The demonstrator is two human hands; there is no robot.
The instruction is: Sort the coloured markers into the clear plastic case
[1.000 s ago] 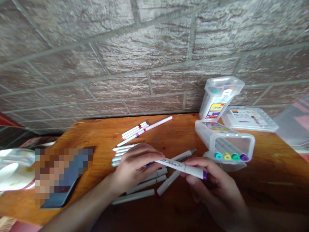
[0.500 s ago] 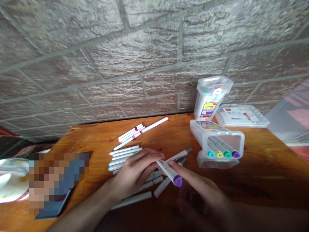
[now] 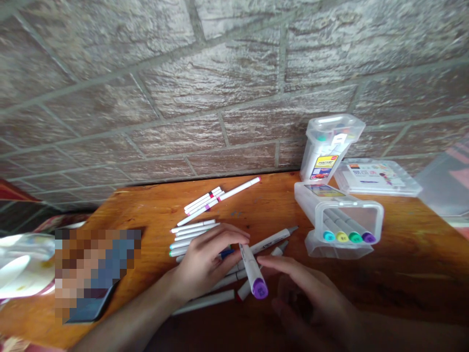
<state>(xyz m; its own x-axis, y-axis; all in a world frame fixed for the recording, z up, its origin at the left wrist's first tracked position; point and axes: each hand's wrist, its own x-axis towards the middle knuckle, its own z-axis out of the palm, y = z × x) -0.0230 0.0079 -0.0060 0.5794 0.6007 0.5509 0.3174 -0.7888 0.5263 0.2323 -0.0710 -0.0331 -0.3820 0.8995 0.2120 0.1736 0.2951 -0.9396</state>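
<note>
A white marker with a purple end (image 3: 253, 274) is pinched in my left hand (image 3: 205, 256), its purple end pointing down toward me. My right hand (image 3: 311, 288) is just right of the marker, index finger stretched toward it and the fingers apart. Under and around my left hand lie several white markers (image 3: 208, 300), partly hidden by it. Another marker (image 3: 273, 238) with a grey tip lies behind the hands. To the right, an open clear case (image 3: 308, 208) lies on its side with turquoise, yellow, green and purple marker ends showing.
On the wooden table (image 3: 146, 205) thinner pens (image 3: 234, 189) lie at the back. A closed marker case (image 3: 324, 151) stands by the brick wall, beside a flat clear box (image 3: 377, 177). A partly blurred phone (image 3: 88, 305) lies left.
The purple-ended marker has swung so its end points more toward me. My right index finger has moved slightly off it. The whole view has shifted a little.
</note>
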